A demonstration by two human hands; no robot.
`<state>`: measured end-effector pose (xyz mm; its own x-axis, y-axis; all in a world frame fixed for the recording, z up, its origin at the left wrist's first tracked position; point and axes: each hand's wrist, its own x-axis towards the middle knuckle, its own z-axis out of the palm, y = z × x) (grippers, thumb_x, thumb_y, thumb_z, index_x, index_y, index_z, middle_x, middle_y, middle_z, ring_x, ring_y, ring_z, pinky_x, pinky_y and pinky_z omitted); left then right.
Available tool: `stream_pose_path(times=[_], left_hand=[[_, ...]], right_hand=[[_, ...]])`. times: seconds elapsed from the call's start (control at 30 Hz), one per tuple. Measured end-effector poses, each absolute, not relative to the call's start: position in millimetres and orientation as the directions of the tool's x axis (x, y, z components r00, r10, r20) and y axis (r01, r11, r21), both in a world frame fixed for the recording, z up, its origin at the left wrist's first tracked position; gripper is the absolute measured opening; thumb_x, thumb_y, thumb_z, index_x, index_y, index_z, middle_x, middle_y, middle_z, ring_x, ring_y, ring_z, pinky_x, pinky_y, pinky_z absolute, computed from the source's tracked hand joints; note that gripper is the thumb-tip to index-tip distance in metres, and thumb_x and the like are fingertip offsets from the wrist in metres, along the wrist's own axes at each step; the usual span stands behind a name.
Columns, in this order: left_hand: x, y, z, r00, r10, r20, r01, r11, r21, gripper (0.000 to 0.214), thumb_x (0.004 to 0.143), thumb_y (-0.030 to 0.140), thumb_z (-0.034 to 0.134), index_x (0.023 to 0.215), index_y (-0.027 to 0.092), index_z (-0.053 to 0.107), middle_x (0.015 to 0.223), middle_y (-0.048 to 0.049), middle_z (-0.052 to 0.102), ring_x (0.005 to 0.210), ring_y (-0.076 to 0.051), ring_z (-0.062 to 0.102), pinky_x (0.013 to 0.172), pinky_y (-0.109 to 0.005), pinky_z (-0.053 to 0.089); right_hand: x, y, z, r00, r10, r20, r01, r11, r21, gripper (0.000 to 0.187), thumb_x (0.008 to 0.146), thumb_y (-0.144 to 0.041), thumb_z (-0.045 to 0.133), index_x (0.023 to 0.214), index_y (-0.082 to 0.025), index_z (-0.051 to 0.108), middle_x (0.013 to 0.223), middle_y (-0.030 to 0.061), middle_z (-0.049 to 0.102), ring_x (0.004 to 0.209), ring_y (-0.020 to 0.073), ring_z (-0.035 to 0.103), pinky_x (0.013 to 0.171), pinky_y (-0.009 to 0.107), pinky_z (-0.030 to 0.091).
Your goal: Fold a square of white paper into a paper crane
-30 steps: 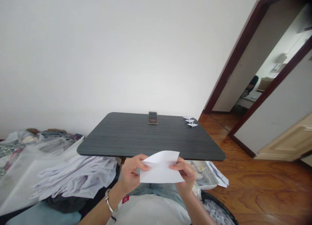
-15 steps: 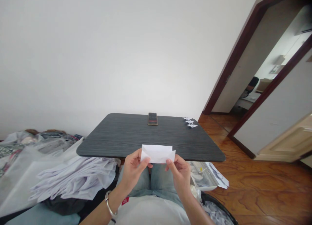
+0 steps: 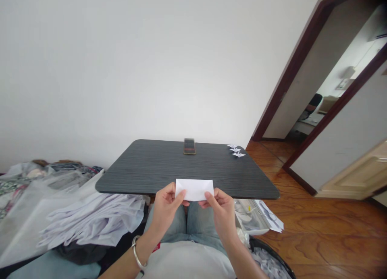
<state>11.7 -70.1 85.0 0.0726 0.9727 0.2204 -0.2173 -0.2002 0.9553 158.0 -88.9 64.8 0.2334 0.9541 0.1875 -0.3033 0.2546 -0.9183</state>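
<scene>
A folded white paper (image 3: pixel 194 189), a flat narrow rectangle, is held up in the air just over the near edge of the dark table (image 3: pixel 151 170), above the person's lap. The left hand (image 3: pixel 165 208) pinches its left end, thumb laid on the front face and fingers curled behind. The right hand (image 3: pixel 221 209) grips the right end the same way, thumb tip pressed on the lower right corner. Both hands are closed on the paper and sit close together, with only a narrow gap between them below the sheet. A silver bracelet (image 3: pixel 136 257) circles the left wrist.

Below the hands lie blue jeans (image 3: pixel 193 226) and the hem of a white shirt (image 3: pixel 187 261).

On the far side of the table a phone (image 3: pixel 189 146) stands propped upright, its screen too blurred to read. Near the far right corner lie three small folded paper figures (image 3: pixel 236 150), which look like cranes, though they are too small to be sure.

To the left of the table a heap of white sheets (image 3: pixel 90 218) and plastic bags (image 3: pixel 36 190) piles up. To the right, on the wooden floor (image 3: pixel 326 230), lies a clear packet (image 3: pixel 260 218), and a dark bin (image 3: pixel 272 263) holding paper scraps shows at the lower edge. A doorway (image 3: pixel 332 93) opens on the right.
</scene>
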Motion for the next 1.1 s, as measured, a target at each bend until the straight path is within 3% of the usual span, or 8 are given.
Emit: stream_pose_path(times=[0.47,0.57,0.7,0.9,1.1], left_hand=[[15.5,-72.9,89.6,0.061,0.976,0.209,-0.216,-0.192,0.957,0.029,0.071,0.033,0.065,0.061,0.015,0.044,0.063,0.0032,0.052,0.059,-0.01,0.053,0.047,-0.021,0.053],[16.0,-74.5,92.9,0.068,0.975,0.212,-0.262,-0.188,0.947,0.028,0.07,0.028,0.068,0.081,0.018,0.044,0.07,0.004,0.055,0.062,-0.011,0.056,0.049,-0.021,0.054],[15.3,-75.5,95.1,0.139,0.966,0.216,-0.254,-0.176,0.951,0.066,0.066,0.022,0.071,0.12,0.025,0.033,0.082,0.0017,0.059,0.068,-0.013,0.06,0.055,-0.024,0.057],[16.3,-73.6,93.0,0.157,0.97,0.184,-0.175,-0.156,0.972,0.038,0.068,0.023,0.069,0.099,0.018,0.048,0.084,0.0004,0.055,0.067,-0.012,0.056,0.051,-0.021,0.055],[18.7,-73.7,95.6,0.148,0.974,0.169,-0.164,-0.145,0.976,0.035,0.068,0.023,0.068,0.095,0.018,0.048,0.08,0.0017,0.055,0.065,-0.012,0.056,0.048,-0.021,0.054]], right_hand=[[155.5,-91.8,71.6,0.297,0.936,0.187,-0.263,0.268,-0.927,0.028,0.072,-0.033,0.07,0.053,-0.017,0.057,0.047,-0.0005,0.066,0.042,0.0128,0.06,0.046,0.021,0.049],[155.3,-93.8,75.0,0.311,0.926,0.214,-0.215,0.288,-0.933,0.028,0.071,-0.034,0.07,0.053,-0.017,0.057,0.049,0.0,0.066,0.044,0.0139,0.061,0.047,0.023,0.05],[154.8,-95.5,78.0,0.3,0.924,0.238,-0.166,0.296,-0.941,0.028,0.07,-0.036,0.07,0.054,-0.018,0.058,0.049,0.0003,0.066,0.045,0.015,0.061,0.047,0.025,0.05],[154.5,-93.6,76.8,0.283,0.932,0.225,-0.192,0.285,-0.939,0.028,0.071,-0.035,0.07,0.054,-0.018,0.057,0.05,0.0001,0.066,0.045,0.0139,0.06,0.047,0.023,0.049],[155.3,-91.6,74.7,0.27,0.934,0.234,-0.223,0.297,-0.928,0.028,0.072,-0.034,0.069,0.054,-0.017,0.055,0.05,-0.0009,0.066,0.045,0.0122,0.059,0.047,0.021,0.048]])
